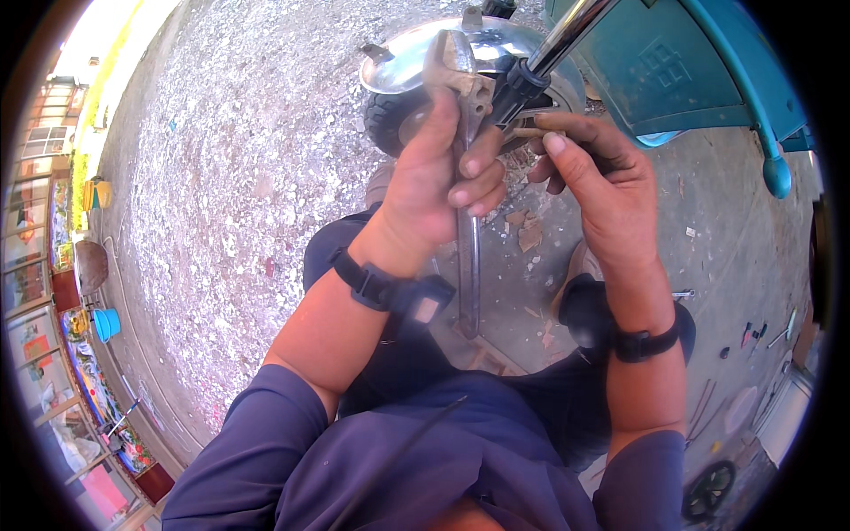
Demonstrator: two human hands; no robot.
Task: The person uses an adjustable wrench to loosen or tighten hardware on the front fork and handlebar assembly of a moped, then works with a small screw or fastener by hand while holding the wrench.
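My left hand (434,177) is closed around the upper handle of a large, worn metal adjustable wrench (469,257). The wrench stands nearly upright in the picture, its broad head above my thumb and its grooved handle reaching down toward my lap. My right hand (611,181) is raised beside it, thumb and fingertips pinched together. Something thin and brownish shows at those fingertips, too small to name. Just beyond both hands are a black tyre (394,119) under a shiny metal mudguard (403,57) and a chrome tube (571,35) with a black ribbed collar.
A teal metal vehicle body (682,71) with a rounded rail stands at the far right. Several tools lie on the concrete at right, near a black wheel-like ring (708,489). Pale speckled ground spreads left, with a blue bucket (106,325) by the building. Below the wrench lies a wooden frame (491,356).
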